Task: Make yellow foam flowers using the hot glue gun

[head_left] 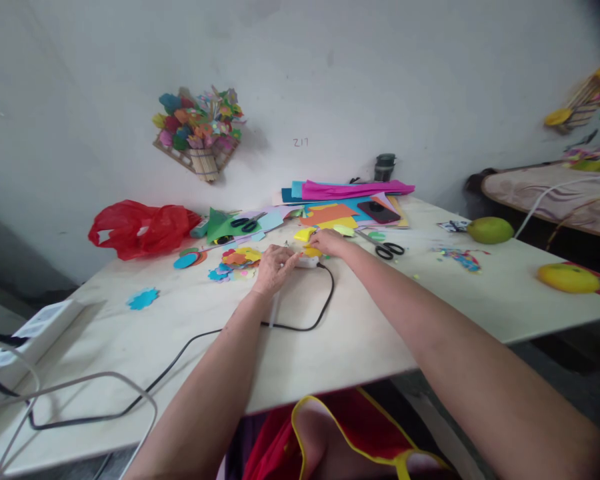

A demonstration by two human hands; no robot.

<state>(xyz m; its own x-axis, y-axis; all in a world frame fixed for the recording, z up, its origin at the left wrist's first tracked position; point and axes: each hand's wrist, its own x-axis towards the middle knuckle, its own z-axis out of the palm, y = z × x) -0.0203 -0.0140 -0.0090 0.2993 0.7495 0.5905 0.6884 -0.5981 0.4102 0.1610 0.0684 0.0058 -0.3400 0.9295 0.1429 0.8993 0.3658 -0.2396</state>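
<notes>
My left hand (274, 270) is closed around a white glue gun (307, 262) lying low over the table, its body mostly hidden under my fingers. A pale glue stick (274, 312) sticks out toward me, and a black cord (333, 287) curves from the handle. Just right of it, my right hand (329, 241) pinches a yellow paper piece (304, 235); the fingertips are partly hidden. Flower-shaped paper cutouts (243, 257) in several colours lie left of my left hand. Black-handled scissors (387, 249) rest to the right of my right hand.
Coloured paper sheets (330, 215), a phone (379, 212) and a second pair of scissors (249, 223) lie farther back. A red plastic bag (140, 227) is at left, above a blue cutout (143, 299). A power strip (40, 327) with cables stands near left; mangoes (490, 230) lie right.
</notes>
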